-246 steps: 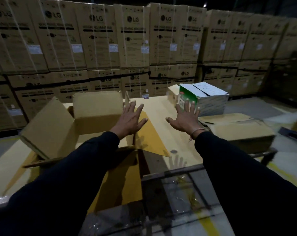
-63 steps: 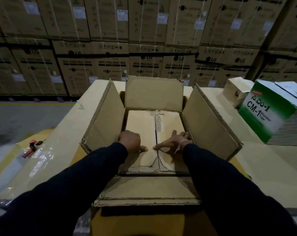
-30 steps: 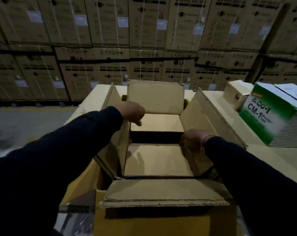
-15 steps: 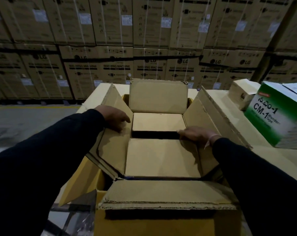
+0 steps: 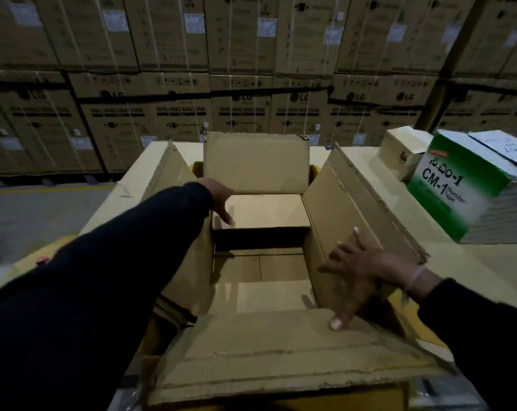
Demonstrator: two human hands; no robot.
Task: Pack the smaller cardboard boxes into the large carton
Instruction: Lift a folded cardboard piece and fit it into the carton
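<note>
The large carton (image 5: 367, 203) stands open in front of me, its four flaps spread outward. Inside, a plain brown box (image 5: 266, 210) fills the far half; another brown surface (image 5: 263, 295) lies lower at the near side, with a dark gap between them. My left hand (image 5: 220, 197) reaches over the left flap, its straight fingers touching the far box's left top edge. My right hand (image 5: 358, 274) lies spread and flat against the inner face of the right flap. A green and white tape box (image 5: 465, 188) and a small tan box (image 5: 404, 152) sit on the table to the right.
The carton sits on a pale table (image 5: 474, 271). Tall stacks of washing machine cartons (image 5: 239, 84) wall off the background. Grey floor with a yellow line (image 5: 37, 200) lies to the left. A small red object (image 5: 42, 259) shows by my left sleeve.
My right hand has slid from the far box's edge toward me along the right flap. The near box now sits lower inside the carton. My left hand has shifted onto the far box.
</note>
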